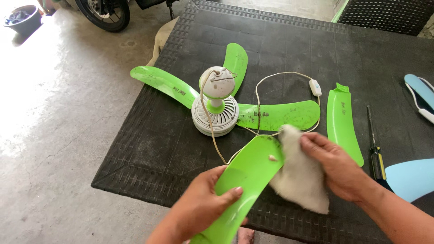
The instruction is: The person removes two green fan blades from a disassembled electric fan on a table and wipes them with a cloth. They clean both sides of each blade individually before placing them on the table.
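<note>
Centrally, a loose green blade (246, 174) is lifted over the near edge of the black table (370, 49). The left hand (199, 208) grips its near end, thumb on top. The right hand (337, 165) pinches a white cloth (300, 178) against the blade's far end. Just beyond stands a white fan motor (216, 108) with three green blades attached, its cord (271, 79) looping around. Another loose green blade (342, 119) and a screwdriver (374, 144) lie to the right, with pale blue blades (413, 178) past them.
</note>
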